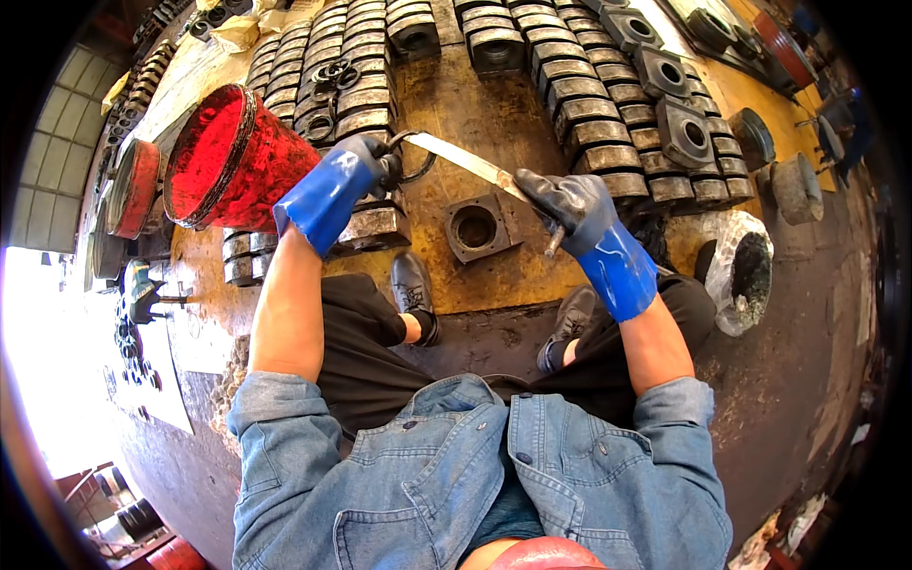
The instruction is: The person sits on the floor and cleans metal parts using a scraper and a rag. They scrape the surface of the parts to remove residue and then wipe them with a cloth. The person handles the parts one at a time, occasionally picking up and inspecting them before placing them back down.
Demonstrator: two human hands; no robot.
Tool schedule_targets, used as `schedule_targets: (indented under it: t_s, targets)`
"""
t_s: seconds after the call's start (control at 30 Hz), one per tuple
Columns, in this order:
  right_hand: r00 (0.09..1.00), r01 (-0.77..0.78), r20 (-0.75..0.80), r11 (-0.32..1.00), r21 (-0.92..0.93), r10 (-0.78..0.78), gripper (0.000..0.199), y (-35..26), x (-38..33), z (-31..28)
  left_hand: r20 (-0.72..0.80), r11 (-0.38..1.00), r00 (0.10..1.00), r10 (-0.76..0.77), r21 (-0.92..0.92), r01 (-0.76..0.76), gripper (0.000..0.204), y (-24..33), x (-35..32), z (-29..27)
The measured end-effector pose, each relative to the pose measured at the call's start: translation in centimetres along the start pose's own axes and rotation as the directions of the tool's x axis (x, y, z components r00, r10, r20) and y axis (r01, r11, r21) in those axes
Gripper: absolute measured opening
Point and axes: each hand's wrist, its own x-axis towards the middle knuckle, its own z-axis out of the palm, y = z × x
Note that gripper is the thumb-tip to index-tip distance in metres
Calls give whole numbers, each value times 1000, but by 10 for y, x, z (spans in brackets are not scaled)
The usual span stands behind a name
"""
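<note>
In my gloved left hand (366,166) is a thin black ring (425,171), its loop standing out to the right of the fingers. My right hand (575,204), in the same kind of black and blue glove, is closed around a long, flat, pale file-like tool (465,161). The tool's far end reaches the ring near my left fingers; whether it touches is hard to tell. A short metal rod (555,241) sticks out below my right hand. Below the tool, a square metal block (478,228) with a round bore lies on the stained yellow surface (446,104).
A red-coated bucket (275,157) lies tilted left of my left hand. Rows of metal blocks (579,104) line both sides, with several black rings (334,74) on the left rows. At right stands a plastic-lined container (741,275). My shoes (411,283) are at the surface's near edge.
</note>
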Motion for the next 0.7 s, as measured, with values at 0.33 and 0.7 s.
schedule_targets:
  t_s: [0.33,0.7]
  targets:
    - [929,-307,-21,800,516,370,34,2,-8,25,-155,907,985,81,-398,-137,19,-1,-2,0]
    - [570,-723,530,77,686,628,42,-13,10,24,-394,781,891,223,-475,-406,21,-14,34,14]
